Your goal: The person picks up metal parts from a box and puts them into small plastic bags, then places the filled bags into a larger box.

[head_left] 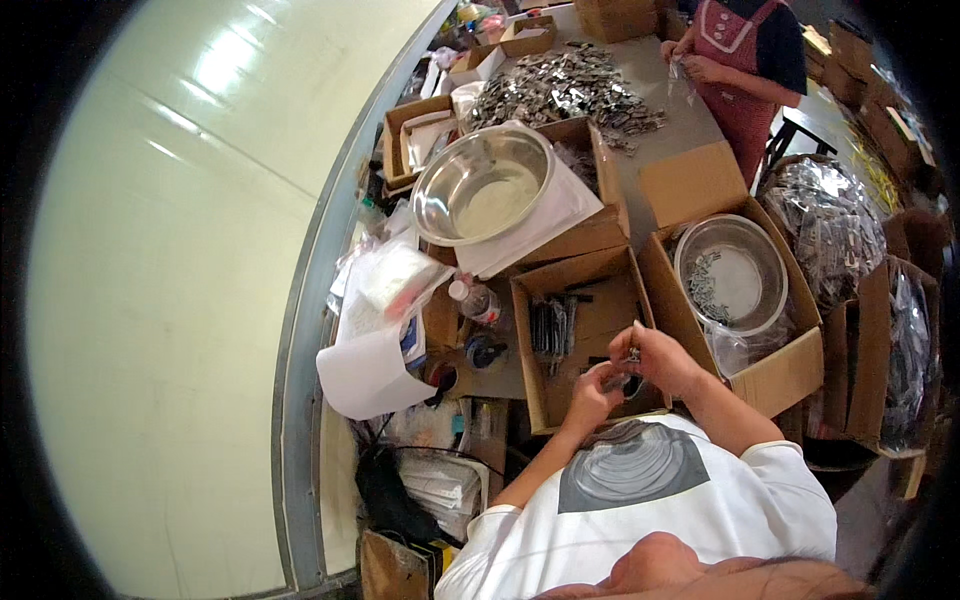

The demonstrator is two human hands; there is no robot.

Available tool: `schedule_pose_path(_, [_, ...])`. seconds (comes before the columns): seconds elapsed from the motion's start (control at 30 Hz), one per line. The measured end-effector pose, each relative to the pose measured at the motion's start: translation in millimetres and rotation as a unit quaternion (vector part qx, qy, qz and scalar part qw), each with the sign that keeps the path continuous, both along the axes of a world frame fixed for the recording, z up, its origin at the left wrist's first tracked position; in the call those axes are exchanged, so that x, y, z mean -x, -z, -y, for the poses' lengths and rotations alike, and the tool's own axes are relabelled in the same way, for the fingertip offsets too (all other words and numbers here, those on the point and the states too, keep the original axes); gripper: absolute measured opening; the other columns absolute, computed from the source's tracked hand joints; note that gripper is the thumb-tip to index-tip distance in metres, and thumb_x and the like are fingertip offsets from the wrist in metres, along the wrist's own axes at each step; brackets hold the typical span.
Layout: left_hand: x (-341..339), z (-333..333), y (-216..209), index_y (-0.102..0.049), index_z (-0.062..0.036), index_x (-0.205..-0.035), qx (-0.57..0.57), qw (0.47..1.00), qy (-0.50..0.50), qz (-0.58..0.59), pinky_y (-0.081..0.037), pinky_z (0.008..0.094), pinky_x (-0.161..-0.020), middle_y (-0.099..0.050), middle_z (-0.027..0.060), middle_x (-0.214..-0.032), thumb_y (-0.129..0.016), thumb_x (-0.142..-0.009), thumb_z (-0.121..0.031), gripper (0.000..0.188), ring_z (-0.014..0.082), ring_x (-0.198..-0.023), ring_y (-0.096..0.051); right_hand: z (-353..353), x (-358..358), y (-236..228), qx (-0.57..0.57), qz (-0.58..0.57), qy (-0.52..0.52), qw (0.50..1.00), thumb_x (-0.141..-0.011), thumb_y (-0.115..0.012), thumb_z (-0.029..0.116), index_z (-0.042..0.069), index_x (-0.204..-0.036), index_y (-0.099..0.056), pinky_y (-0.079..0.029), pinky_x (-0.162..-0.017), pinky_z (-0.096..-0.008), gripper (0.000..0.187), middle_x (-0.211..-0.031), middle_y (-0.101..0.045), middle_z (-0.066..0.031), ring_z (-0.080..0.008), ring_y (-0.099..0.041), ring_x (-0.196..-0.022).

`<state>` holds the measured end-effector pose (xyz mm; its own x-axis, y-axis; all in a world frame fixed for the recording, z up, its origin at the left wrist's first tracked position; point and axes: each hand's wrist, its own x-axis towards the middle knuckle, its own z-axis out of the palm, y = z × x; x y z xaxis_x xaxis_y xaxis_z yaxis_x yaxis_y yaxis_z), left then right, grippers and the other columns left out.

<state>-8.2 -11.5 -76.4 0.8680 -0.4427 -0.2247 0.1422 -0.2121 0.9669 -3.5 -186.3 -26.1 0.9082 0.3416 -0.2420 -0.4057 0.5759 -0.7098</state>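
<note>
Over the near right corner of an open cardboard box [528, 362], my two hands come close together. My left hand [594, 396] is closed, fingers bent around something small whose kind I cannot make out. Just above and to its right, my right hand [652, 357] is pinched, with a small shiny bit at the fingertips. A clear, glinting piece shows between the hands, too small to name. Inside the box, several slim dark pieces [552, 326] lie side by side in a row left of my hands.
Right stands a box with a steel bowl [772, 290] of small metal parts. A larger steel bowl [427, 215] sits beyond, near a heap of small packets [560, 90]. A bottle [478, 302] stands left. A co-worker in a red apron [735, 75] handles clear bags.
</note>
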Motion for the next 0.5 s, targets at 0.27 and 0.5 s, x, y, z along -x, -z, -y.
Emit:
schedule_pose_path(0.27, [2, -6, 34, -0.058, 0.003, -0.108, 0.054, 0.997, -0.033, -0.04, -0.048, 0.0288, -0.081, -0.061, 0.0072, -0.103, -0.058, -0.069, 0.004, 0.039, 0.0156, -0.096, -0.058, -7, 17, -1, 0.244, 0.207, -0.066, 0.945, -0.094, -0.047, 0.03, 0.0, -0.1, -0.061, -0.042, -0.088, -0.0349, 0.033, -0.099, -0.061, -0.0109, -0.0212, -0.056, -0.096])
schedule_pose_path(0.5, [4, -10, 3, -0.062, 0.0022, -0.102, 0.024, 0.999, -0.018, 0.037, -0.046, 0.0293, -0.082, -0.063, 0.0074, -0.104, -0.062, -0.074, -0.001, 0.028, 0.017, -0.095, -0.059, 14, 18, 14, 0.574, 0.423, -0.128, 0.689, -0.073, -0.067, 0.012, 0.001, -0.094, -0.063, -0.046, -0.085, -0.0381, 0.024, -0.097, -0.06, -0.0164, -0.0336, -0.058, -0.094])
